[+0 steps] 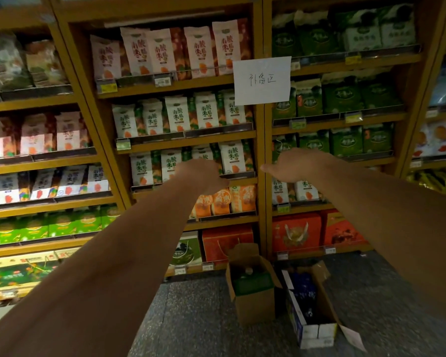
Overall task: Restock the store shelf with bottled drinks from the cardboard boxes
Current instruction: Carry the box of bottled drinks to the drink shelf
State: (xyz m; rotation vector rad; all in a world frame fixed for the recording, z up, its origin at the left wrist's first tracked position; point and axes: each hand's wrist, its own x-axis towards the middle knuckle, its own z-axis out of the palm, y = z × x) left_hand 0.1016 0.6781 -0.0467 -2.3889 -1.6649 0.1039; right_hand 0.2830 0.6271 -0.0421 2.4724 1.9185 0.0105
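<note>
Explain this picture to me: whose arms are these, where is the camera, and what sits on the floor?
There is no machine here. A person wears one camera on the head, looking forward and down, so you see their two bare arms stretched out. The left hand and right hand are raised before wooden shelves full of snack bags. Neither visibly holds anything; the right hand looks relaxed, the left is too blurred to judge. On the floor stand two open cardboard boxes: a brown box with what looks like a bottle top inside, and a white-and-blue box with dark packs. A handwritten paper sign hangs on the shelf post.
</note>
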